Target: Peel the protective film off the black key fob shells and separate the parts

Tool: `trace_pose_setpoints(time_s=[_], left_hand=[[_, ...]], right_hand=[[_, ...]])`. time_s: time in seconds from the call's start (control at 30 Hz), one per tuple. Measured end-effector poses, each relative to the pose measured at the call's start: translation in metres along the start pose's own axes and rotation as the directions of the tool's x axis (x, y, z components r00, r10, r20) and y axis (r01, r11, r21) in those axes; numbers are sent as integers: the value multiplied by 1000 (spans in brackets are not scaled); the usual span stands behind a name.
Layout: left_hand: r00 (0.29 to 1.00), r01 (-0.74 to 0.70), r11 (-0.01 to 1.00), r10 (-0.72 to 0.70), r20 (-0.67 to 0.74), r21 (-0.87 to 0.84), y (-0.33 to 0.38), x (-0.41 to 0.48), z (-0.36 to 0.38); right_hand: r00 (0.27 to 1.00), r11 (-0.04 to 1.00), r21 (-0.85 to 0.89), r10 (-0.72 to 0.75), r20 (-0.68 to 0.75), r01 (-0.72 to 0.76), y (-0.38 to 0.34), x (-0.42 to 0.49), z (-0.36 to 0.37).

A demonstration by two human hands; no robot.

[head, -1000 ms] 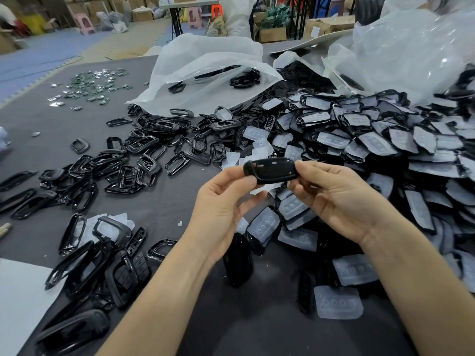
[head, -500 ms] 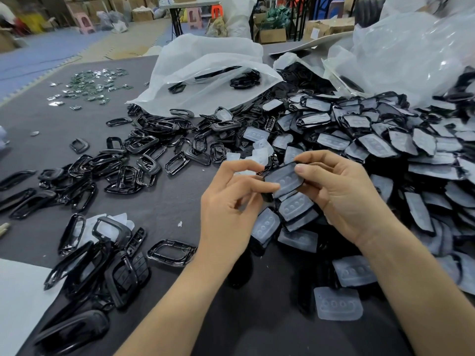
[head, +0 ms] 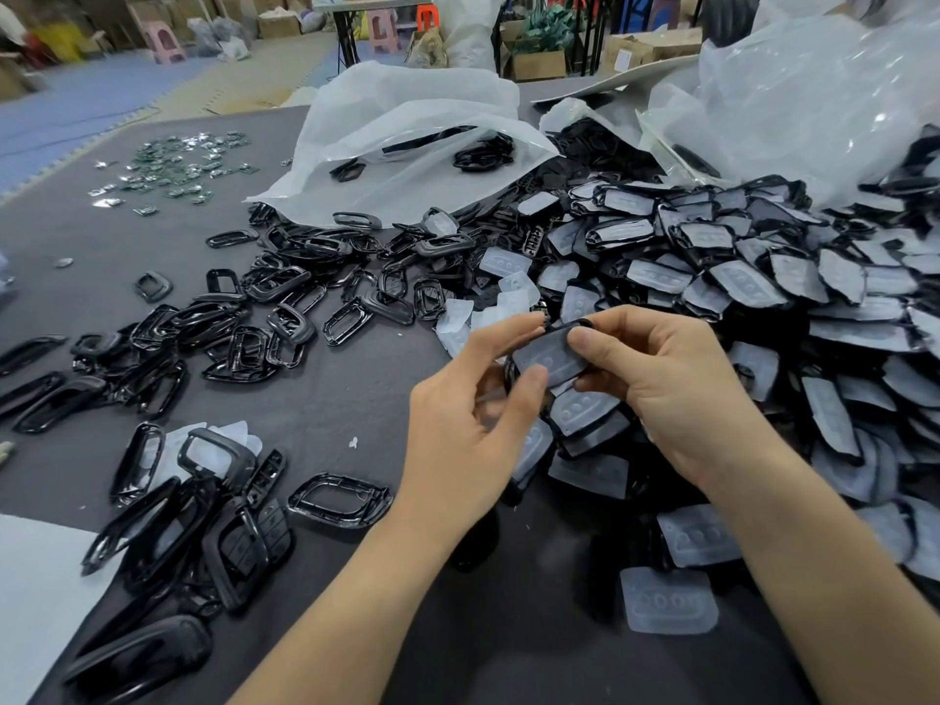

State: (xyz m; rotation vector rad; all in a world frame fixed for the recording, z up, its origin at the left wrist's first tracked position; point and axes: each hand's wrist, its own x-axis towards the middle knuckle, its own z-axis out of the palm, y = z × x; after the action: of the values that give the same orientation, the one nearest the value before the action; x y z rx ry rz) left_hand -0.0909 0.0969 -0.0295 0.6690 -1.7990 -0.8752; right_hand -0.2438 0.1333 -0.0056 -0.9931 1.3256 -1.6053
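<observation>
Comparing with one second ago: the shell (head: 552, 351) then showed its glossy black back, and it now shows its filmed face upward, held in the air over the table (head: 330, 399) between both hands. The turn-over is done, and I judge peeling is about to start. Left to right: at the far left is a scatter of small metal parts (head: 178, 165), too small and too many to count. Next come loose black frames (head: 264, 318), several dozen, with no exact count possible. Behind them one white bag (head: 407, 145) lies open. Left hand (head: 458, 424): thumb and forefinger pinch the shell's left end, with the thumb pad on the lower corner of the whitish film (head: 539, 361). No edge is visibly lifted. One shell is in hand. Right hand (head: 661, 379): the thumb lies on the top face and the fingers curl behind, gripping the right end. At the right is a pile (head: 763, 277) of filmed shells, dozens of them. Beside the right forearm, two loose film pieces (head: 666, 600) lie apart on the table.
</observation>
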Motion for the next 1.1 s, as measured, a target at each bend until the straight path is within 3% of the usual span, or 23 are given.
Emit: trace_pose_setpoints(time_s=[0.17, 0.33, 0.53, 0.67, 0.77, 0.87, 1.0, 1.03, 1.1], left_hand=[[998, 24, 999, -26, 62, 26, -1, -2, 4], [992, 93, 993, -87, 87, -66, -7, -2, 4], [987, 150, 973, -137, 80, -176, -12, -1, 4], [987, 157, 982, -152, 59, -100, -12, 0, 3], [991, 132, 991, -132, -25, -4, -16, 2, -5], [970, 195, 973, -174, -168, 121, -27, 6, -18], [912, 337, 925, -274, -306, 175, -37, 12, -27], [909, 348, 916, -278, -310, 200, -38, 13, -28], [918, 352, 890, -268, -292, 291, -42, 15, -30]], right_hand=[[999, 999, -26, -34, -14, 34, 0, -1, 1], [995, 992, -92, -91, -35, 88, 1, 1, 0], [980, 942, -284, -197, -31, 180, 3, 1, 3], [966, 903, -356, -260, -10, 239, -1, -2, 2], [949, 891, -387, -298, -108, 236, -11, 0, -11], [859, 888, -394, -381, -341, 238, -24, 5, -32], [615, 936, -289, -351, -706, 202, -34, 7, -64], [551, 922, -367, -373, -746, 127, -34, 7, -71], [439, 794, -598, -499, -747, -113, -30, 8, -83]])
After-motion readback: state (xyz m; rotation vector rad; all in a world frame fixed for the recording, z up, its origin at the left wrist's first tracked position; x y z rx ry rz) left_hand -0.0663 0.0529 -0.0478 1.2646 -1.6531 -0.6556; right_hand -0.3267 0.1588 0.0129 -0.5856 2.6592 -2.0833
